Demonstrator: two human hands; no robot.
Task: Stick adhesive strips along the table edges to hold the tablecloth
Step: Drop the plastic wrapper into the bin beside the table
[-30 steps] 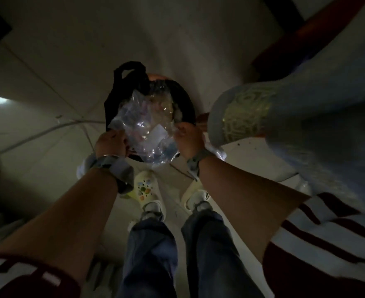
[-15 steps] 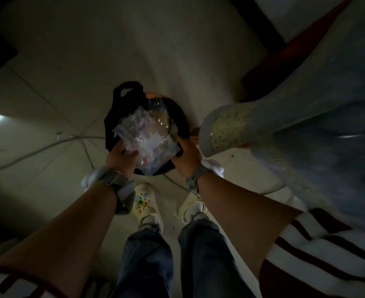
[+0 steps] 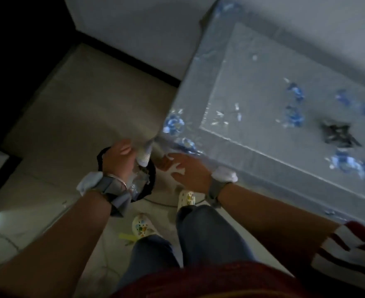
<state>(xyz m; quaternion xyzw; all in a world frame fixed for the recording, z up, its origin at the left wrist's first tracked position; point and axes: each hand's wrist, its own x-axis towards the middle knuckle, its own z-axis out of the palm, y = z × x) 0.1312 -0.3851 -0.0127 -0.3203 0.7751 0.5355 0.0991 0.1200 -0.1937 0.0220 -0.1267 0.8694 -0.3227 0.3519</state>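
Note:
A pale blue tablecloth (image 3: pixel 252 87) with blue flowers covers the table at the right. Its near left corner (image 3: pixel 144 154) hangs down in a point. My left hand (image 3: pixel 118 161) is closed against that hanging corner, thumb and fingers touching it. My right hand (image 3: pixel 188 172) is just below the table's near edge, fingers pinching a small white piece (image 3: pixel 177 168) that looks like an adhesive strip. A clear plastic bag (image 3: pixel 137 182) sits under my left wrist, inside a black bag (image 3: pixel 150 181) on the floor. The picture is blurred.
A small dark object (image 3: pixel 336 134) lies on the tablecloth towards the right. The floor is pale tile, with a white wall and dark skirting behind the table. My feet in white clogs (image 3: pixel 143 225) stand beside the black bag. A cable runs across the floor.
The view has swung up from the floor to the table top. Both hands have let go of the clear bag; the left is now at the cloth corner, the right holds a white piece.

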